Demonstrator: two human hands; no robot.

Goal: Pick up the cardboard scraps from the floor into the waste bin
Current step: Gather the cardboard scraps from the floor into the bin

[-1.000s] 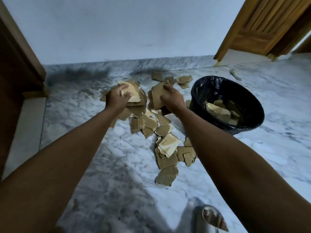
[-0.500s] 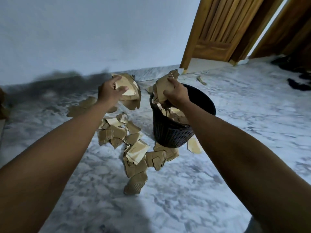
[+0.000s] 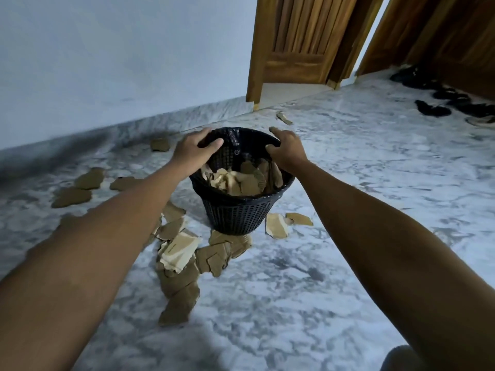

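A black mesh waste bin point(image 3: 235, 215) with a black liner stands on the marble floor, holding a heap of cardboard scraps point(image 3: 241, 178). My left hand point(image 3: 194, 149) hovers over the bin's left rim, fingers loosely spread and empty. Above the right rim, my right hand point(image 3: 288, 147) is likewise empty with relaxed fingers. A pile of brown and cream scraps point(image 3: 182, 253) lies on the floor left of and in front of the bin. Two pieces point(image 3: 278, 227) lie at its right foot. More scraps point(image 3: 80, 188) are scattered to the far left.
A pale wall with a marble skirting runs behind the bin. A wooden door and frame point(image 3: 297, 41) stand at the back right, with one stray scrap point(image 3: 284, 117) near it. Dark shoes point(image 3: 442, 103) lie along the far right.
Both hands held bundles of scraps and carried them over the bin. The bundles now lie in the bin and both hands are empty above it.
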